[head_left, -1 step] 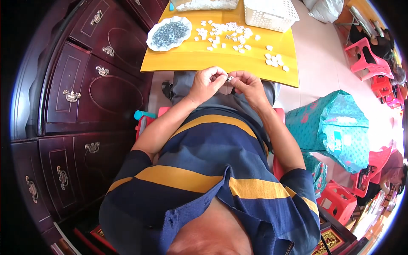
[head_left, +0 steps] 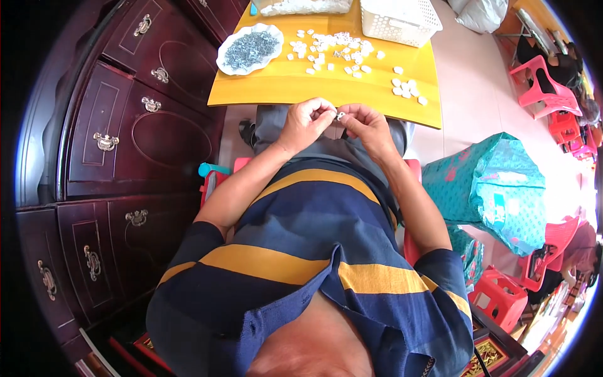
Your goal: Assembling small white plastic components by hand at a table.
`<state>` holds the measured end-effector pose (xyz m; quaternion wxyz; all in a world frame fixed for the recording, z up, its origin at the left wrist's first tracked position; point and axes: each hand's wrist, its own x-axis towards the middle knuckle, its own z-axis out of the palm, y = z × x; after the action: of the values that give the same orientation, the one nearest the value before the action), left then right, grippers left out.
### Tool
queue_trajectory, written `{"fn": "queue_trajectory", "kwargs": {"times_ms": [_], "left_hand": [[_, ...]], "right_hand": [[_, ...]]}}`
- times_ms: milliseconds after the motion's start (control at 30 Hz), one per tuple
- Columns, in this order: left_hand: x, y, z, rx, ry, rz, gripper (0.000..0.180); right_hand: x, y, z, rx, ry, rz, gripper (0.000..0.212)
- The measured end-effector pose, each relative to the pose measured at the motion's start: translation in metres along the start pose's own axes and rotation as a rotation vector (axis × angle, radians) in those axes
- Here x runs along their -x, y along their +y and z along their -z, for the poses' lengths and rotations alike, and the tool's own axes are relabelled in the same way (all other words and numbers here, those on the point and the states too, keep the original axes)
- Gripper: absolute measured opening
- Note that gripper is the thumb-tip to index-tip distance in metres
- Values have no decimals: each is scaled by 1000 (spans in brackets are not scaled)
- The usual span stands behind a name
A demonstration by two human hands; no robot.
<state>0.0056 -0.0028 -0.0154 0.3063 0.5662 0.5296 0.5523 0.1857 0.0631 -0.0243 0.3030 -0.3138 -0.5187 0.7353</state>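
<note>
Apparently nothing has shifted: left hand (head_left: 305, 123) and right hand (head_left: 369, 127) keep fingers clamped on one small piece (head_left: 340, 117) beside the counter's (head_left: 276, 93) near edge, its handling seemingly unfinished.

Two hands (head_left: 301, 125) are holding one bit (head_left: 340, 116). Far, one table (head_left: 314, 91) is bearing one plate (head_left: 222, 61) left, one basket (head_left: 392, 31) right, one box (head_left: 339, 10), and uncountable white pieces (head_left: 398, 70). Two bags (head_left: 452, 173) are standing right; at least seven handles (head_left: 107, 142) are showing left.

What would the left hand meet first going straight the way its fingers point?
Probably the small pale piece held by the right hand, though depth is unclear; the left hand may already touch it.
</note>
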Motion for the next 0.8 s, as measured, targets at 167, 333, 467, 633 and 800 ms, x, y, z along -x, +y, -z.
{"fn": "queue_trajectory", "kwargs": {"times_ms": [167, 333, 467, 633, 800], "left_hand": [[3, 0, 0, -31, -23, -6, 4], [3, -3, 0, -1, 9, -1, 4], [4, -2, -2, -5, -13, 3, 5], [2, -4, 0, -23, 0, 1, 5], [3, -5, -1, 5, -10, 23, 5]], "right_hand": [[2, -1, -5, -14, 7, 43, 14], [1, 0, -4, -4, 27, 60, 13], [2, 1, -3, -10, 18, 59, 12], [-1, 1, -1, -19, 8, 59, 12], [1, 1, -3, -20, 20, 45, 12]]}}
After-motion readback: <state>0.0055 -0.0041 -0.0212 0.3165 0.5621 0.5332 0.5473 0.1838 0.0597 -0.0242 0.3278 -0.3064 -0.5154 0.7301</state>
